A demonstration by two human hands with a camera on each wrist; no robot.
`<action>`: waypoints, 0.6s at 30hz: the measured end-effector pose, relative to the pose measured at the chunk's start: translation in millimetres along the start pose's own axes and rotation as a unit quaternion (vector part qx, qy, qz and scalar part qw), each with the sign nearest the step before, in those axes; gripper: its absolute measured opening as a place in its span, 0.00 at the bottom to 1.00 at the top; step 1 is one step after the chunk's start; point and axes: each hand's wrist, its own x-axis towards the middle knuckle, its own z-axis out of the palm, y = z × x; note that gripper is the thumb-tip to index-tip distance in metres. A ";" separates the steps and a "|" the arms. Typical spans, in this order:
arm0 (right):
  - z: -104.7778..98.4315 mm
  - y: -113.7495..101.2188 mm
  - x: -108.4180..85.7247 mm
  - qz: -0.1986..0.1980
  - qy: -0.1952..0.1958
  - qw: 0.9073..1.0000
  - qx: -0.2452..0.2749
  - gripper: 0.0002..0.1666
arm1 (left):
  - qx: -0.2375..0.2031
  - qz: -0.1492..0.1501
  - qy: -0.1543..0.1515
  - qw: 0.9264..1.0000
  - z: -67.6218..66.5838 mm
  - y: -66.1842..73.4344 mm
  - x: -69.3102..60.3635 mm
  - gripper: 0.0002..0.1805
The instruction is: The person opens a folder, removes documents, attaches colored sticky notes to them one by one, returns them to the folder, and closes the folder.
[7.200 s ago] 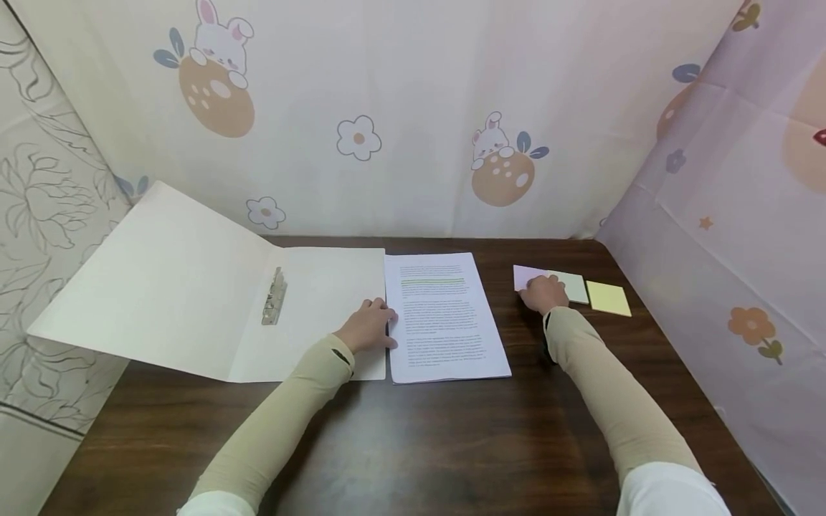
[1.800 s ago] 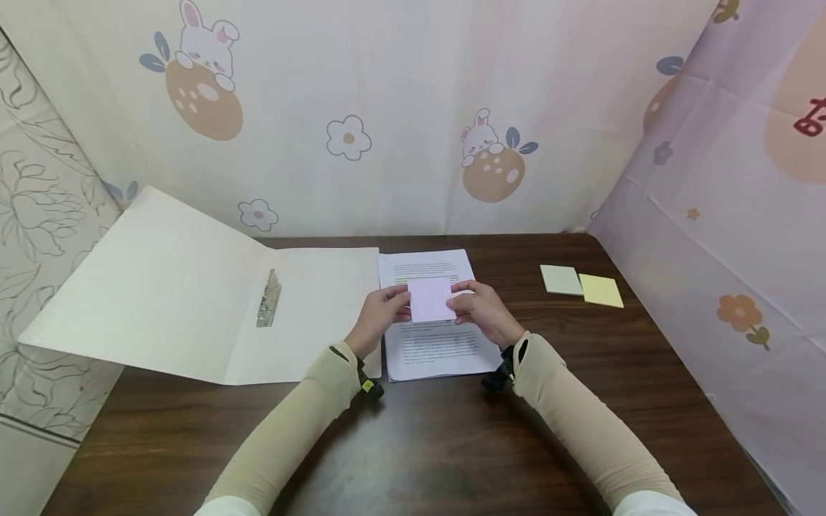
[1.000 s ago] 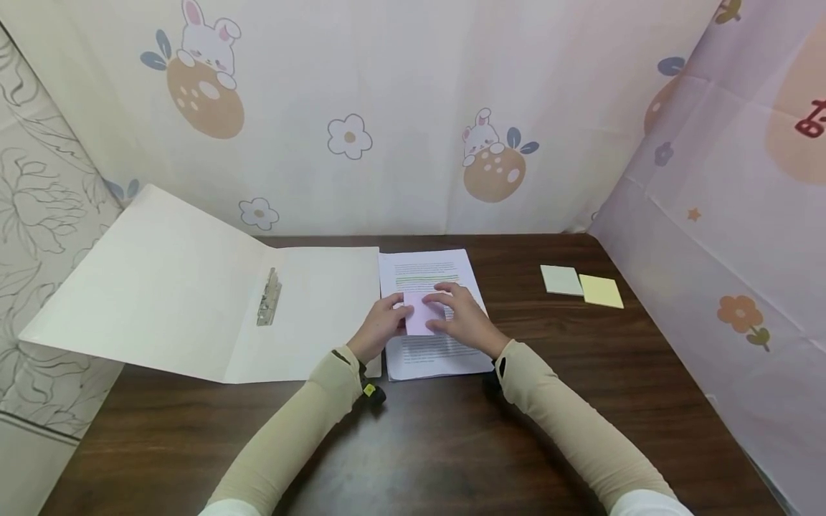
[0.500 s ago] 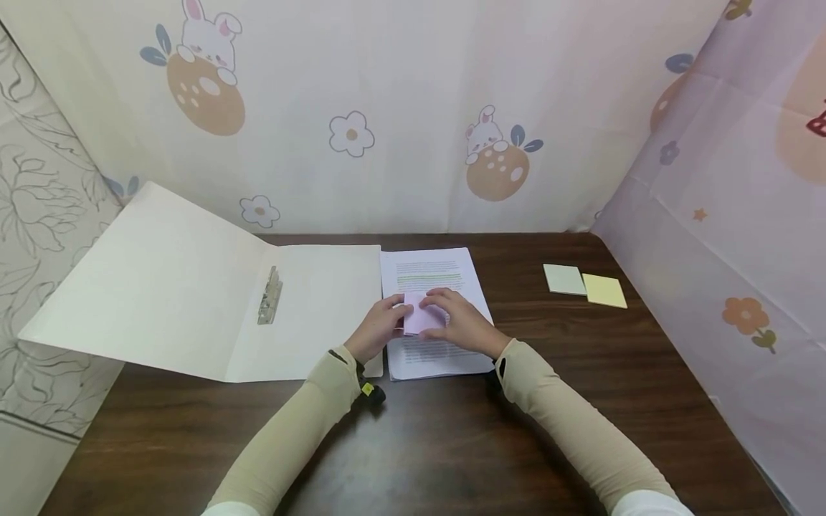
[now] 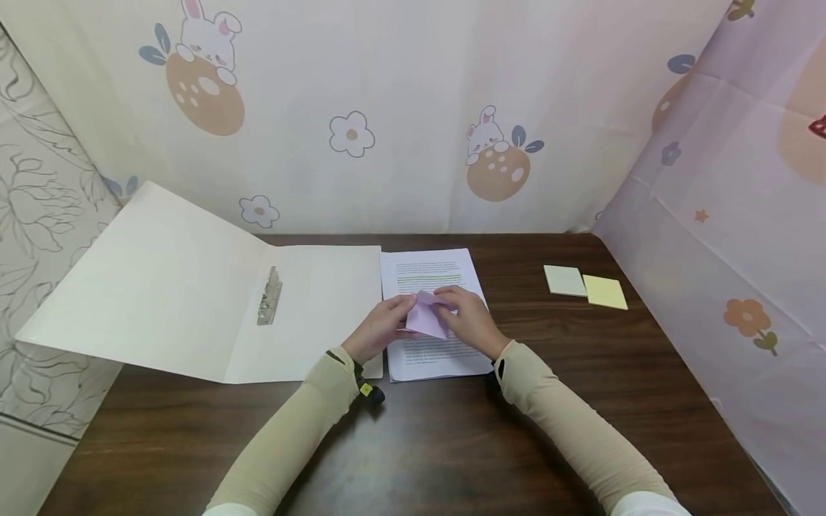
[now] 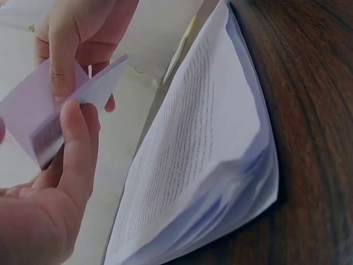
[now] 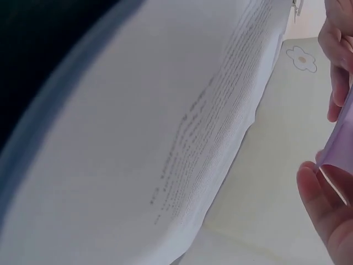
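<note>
A pad of lilac sticky notes point(image 5: 426, 322) is held between both hands, above a stack of printed pages point(image 5: 431, 262). My left hand point(image 5: 377, 328) grips the pad's left side, thumb on one face and fingers on the other, as the left wrist view shows. My right hand point(image 5: 476, 326) pinches the top sheet, which is bent up and stands away from the rest of the pad point(image 6: 47, 146). In the right wrist view only the fingertips of my right hand point(image 7: 325, 210) and an edge of the lilac paper point(image 7: 339, 146) show.
Left of the pages lies an open white binder point(image 5: 329, 287) with a metal clip point(image 5: 269, 296), its cover tilted up. A pale green note pad point(image 5: 564, 280) and a yellow note pad point(image 5: 604, 292) lie at the right on the dark wooden table point(image 5: 413, 444). Printed curtains stand behind.
The lilac pad was picked up from beside the green one and brought over the pages. In the last half second its top sheet has been bent up by my right hand.
</note>
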 end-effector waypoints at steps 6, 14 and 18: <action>-2.4 -0.8 0.0 0.013 0.012 1.000 0.018 0.10 | 0.090 0.036 0.018 0.995 2.0 -1.6 -1.0 0.25; -2.6 -4.2 0.2 0.034 -0.010 0.998 0.047 0.06 | 0.190 0.040 0.097 0.976 5.9 0.3 -3.8 0.16; -4.3 -2.8 3.2 0.076 0.001 0.995 0.071 0.07 | 0.218 0.054 0.096 0.970 7.3 2.8 -5.5 0.13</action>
